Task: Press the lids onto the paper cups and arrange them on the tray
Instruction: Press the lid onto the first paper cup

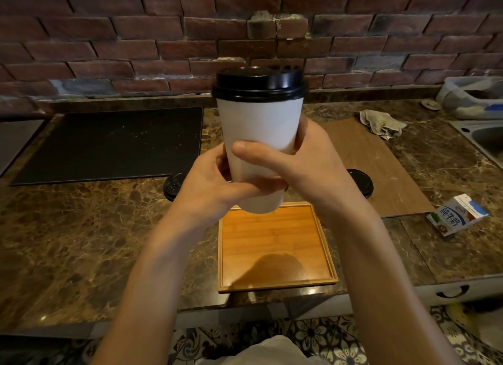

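Observation:
A white paper cup (260, 125) with a black lid (260, 83) seated on its rim is held upright in the air above the counter, close to the camera. My left hand (215, 182) wraps the cup's lower part from the left. My right hand (304, 163) grips it from the right, thumb across the front. Below the cup lies a square wooden tray (275, 245) with nothing on it. Two loose black lids rest on the counter: one (172, 186) left of my hands, one (360, 182) on the right, both partly hidden by my hands.
A black mat (109, 144) lies at the back left and a brown board (381, 163) at the right. A crumpled cloth (381, 124), a milk carton (457, 215), a sink edge (481, 139) and a brick wall behind border the marble counter.

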A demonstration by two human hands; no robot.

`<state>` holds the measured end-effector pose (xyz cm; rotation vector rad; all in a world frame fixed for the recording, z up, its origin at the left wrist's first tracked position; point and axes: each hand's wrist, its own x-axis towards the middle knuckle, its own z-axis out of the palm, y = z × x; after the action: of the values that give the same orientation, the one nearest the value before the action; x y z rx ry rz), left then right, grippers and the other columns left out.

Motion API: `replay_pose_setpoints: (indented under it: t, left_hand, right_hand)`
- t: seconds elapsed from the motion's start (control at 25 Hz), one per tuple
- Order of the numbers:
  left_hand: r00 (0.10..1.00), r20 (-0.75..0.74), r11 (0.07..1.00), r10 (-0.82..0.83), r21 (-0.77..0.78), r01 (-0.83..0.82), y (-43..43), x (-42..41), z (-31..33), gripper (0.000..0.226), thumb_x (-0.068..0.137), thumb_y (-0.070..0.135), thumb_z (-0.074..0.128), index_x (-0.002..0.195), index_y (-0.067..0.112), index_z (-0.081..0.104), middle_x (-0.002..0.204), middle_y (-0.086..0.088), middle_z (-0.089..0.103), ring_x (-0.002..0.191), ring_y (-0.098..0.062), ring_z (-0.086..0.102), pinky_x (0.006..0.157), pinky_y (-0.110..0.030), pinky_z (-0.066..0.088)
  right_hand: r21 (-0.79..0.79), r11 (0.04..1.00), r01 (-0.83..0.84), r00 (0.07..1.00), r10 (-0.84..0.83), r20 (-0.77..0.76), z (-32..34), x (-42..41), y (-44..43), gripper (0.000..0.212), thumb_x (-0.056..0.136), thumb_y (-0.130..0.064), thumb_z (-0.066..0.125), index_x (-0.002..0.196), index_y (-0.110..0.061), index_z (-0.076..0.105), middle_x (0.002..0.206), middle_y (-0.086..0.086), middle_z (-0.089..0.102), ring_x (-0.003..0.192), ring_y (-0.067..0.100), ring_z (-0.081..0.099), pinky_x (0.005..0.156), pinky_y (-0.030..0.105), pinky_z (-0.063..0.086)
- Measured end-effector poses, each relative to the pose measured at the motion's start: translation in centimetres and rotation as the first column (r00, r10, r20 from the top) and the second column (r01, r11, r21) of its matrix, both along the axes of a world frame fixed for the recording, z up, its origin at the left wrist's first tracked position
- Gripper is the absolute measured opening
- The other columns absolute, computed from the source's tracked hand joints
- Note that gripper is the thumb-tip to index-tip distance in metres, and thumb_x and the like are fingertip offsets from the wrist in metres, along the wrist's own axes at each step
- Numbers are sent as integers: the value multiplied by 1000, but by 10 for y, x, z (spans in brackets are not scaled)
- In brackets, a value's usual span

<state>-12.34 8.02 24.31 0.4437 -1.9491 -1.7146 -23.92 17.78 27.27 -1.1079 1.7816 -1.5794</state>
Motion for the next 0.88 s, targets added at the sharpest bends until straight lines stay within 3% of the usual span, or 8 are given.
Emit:
replay_pose_setpoints:
  t: [0.16,0.28,0.44,0.68,0.88]
  left_hand:
    - [996,-6,994,92,-55,-92,4,-3,5,49,52,34,84,94,34,57,86,29,69,85,8,65,59,-4,48]
    - [990,13,981,144,-136,-141,5,-6,3,47,59,17,85,88,36,54,79,38,64,80,18,61,56,0,45]
    - [987,54,976,149,-171,-138,3,-8,-3,41,65,8,81,86,33,56,75,27,67,76,14,62,57,-2,46]
    - [994,15,986,111,-131,-108,2,-5,-1,46,62,12,83,90,34,56,78,23,68,79,11,64,58,-3,47]
    - [1000,7,997,-16,-81,17,-1,-2,6,43,65,16,82,96,33,57,83,28,68,83,7,66,59,-5,48]
  right_hand:
    - [-1,994,106,992,-106,-67,1,7,-3,75,63,-50,79,126,-23,49,108,-10,60,97,7,63,73,26,60]
    - [-34,984,174,981,-176,-80,-3,13,-5,75,64,-48,82,126,-23,48,109,-9,60,98,7,63,76,30,60]
    - [-28,969,244,965,-245,-94,-9,18,-8,80,65,-49,83,130,-22,45,110,-8,60,97,4,62,73,23,58]
    - [-67,980,187,982,-189,-22,-4,12,-5,77,65,-42,86,129,-19,49,112,-4,63,101,9,64,78,33,61]
    - [-57,995,84,996,-82,31,2,5,-2,76,60,-41,81,127,-17,53,110,-2,66,98,12,67,74,28,59]
